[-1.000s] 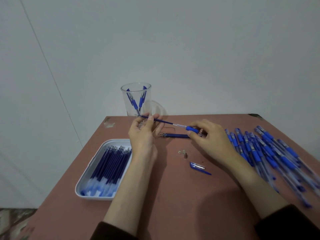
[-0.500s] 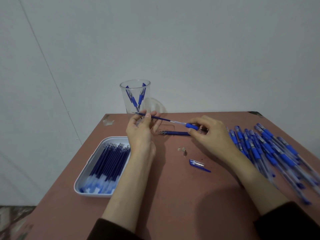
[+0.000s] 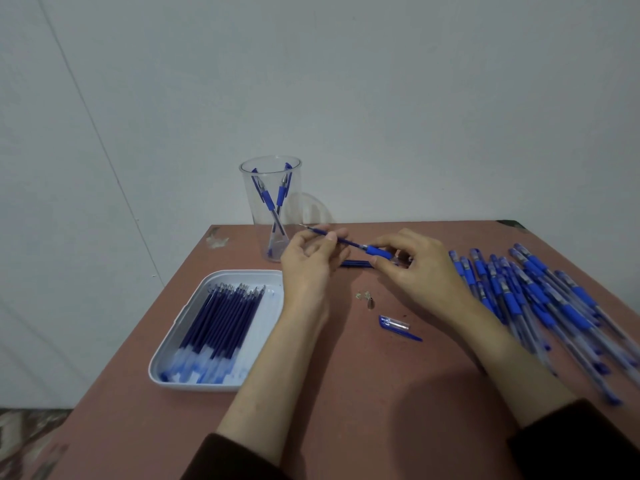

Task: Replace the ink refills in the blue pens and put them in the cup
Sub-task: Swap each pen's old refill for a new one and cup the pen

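Left hand [image 3: 311, 261] pinching refill [image 3: 337, 239], right hand [image 3: 419, 268] gripping pen barrel [image 3: 379, 251], cup [image 3: 272, 206] far behind, tray [image 3: 173, 362] near left, possibly a metal tip [image 3: 370, 302] on the table [image 3: 346, 393].

A plain indoor room set up as a small hand-work spot; whether it lies in a home or a workshop cannot be told. A pale grey-white wall [image 3: 381, 81] fills the upper half, crossed by one thin slanting seam [image 3: 104, 150]. Against it stands a reddish-brown table [image 3: 346, 393] with a worn look: a chipped patch [image 3: 216, 239] near its far left edge and a scuffed far right corner [image 3: 509, 224]. A strip of mottled, stone-like floor [image 3: 24, 431] shows at lower left. The stock points to repetitive bench work: a heap of blue pens [image 3: 540, 299] on the right, a white tray [image 3: 173, 379] packed with refills [image 3: 221, 317], and a clear cup [image 3: 270, 209] by the wall
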Available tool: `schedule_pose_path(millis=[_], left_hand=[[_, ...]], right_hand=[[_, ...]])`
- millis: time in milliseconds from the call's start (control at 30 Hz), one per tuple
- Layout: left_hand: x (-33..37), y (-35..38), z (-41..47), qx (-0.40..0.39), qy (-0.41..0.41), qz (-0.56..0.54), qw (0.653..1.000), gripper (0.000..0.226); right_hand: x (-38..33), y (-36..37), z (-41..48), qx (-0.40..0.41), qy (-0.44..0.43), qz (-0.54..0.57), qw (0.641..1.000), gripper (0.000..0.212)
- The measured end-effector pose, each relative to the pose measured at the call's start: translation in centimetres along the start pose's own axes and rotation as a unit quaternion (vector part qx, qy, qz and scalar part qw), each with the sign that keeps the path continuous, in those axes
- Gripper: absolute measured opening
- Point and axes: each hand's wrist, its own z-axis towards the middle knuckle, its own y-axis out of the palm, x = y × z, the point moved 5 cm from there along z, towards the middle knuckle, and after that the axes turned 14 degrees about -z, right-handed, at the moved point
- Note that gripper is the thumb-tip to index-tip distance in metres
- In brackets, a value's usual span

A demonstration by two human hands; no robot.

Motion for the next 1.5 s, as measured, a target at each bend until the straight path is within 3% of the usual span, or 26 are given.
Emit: schedule_pose_path(millis=[333,467,600,900,1100,1200,1267,1367,1400,1500], left_hand=[[-1.1,-0.1,-0.4,-0.055,-0.078,0.171,0.981,0.015],[-1.6,-0.7,-0.3,-0.079,-0.096,0.324,0.938,0.022],[-2.3,-0.8,-0.5,-0.146,-0.135,0.463,0.864,0.022],[-2.1,-0.3,-0.7,-0.231,-0.126,0.519,0.813,0.015],[-2.3,-0.4,-0.7,-0.276,-0.145,0.522,0.794,0.024],[-2.3,0.0,-0.9,-0.285,-0.096,0.561,0.771,0.019],[-2.2,0.1,-0.9,-0.26,-0.061,0.542,0.797,0.012],[-1.3,-0.2,-0.3,-0.146,-0.042,0.382,0.912,0.006],[-0.9,-0.4,-0.1,-0.116,-0.038,0.332,0.935,0.006],[-0.3,-0.8,0.3,-0.064,-0.062,0.209,0.974,0.008]], right_hand=[[0.0,0.4,0.0,-0.013,0.011,0.023,1.0,0.016],[0.6,0.3,0.1,-0.008,0.035,0.003,0.999,0.018],[0.8,0.2,0.1,0.001,0.052,0.016,0.999,0.018],[1.7,0.0,0.5,0.03,0.13,0.19,0.973,0.011],[1.8,0.0,0.4,0.034,0.14,0.211,0.967,0.013],[1.8,0.0,0.4,0.029,0.136,0.206,0.969,0.013],[1.8,0.0,0.4,0.029,0.136,0.206,0.969,0.012],[1.6,-0.1,0.4,0.021,0.126,0.193,0.973,0.012],[1.4,-0.1,0.3,0.016,0.116,0.177,0.977,0.011],[0.8,-0.2,0.2,-0.001,0.083,0.119,0.989,0.011]])
